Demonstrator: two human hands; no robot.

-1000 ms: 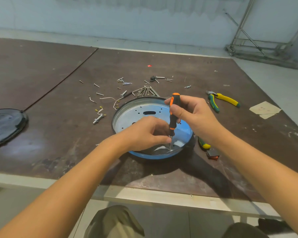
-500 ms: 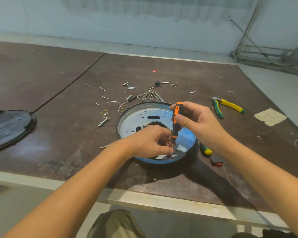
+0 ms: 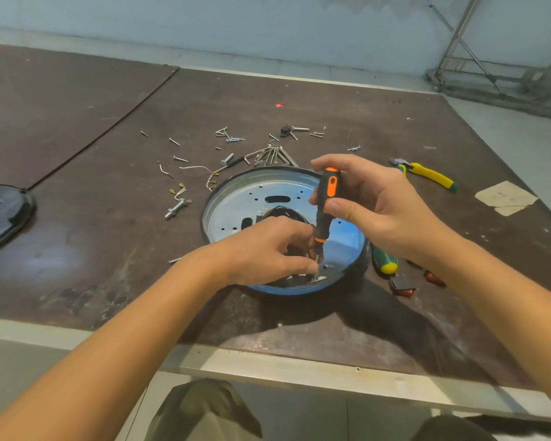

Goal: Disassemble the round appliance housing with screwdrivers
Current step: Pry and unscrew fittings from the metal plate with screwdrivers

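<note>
Right hand grips the orange-black screwdriver, held near upright, tip down at the near inner rim of the round housing. Left hand rests inside the housing, its fingers curled, pinching the shaft low down. Green-handled screwdriver lies just right of the housing. Loose screws are scattered beyond it, and pliers lie far right.
</note>
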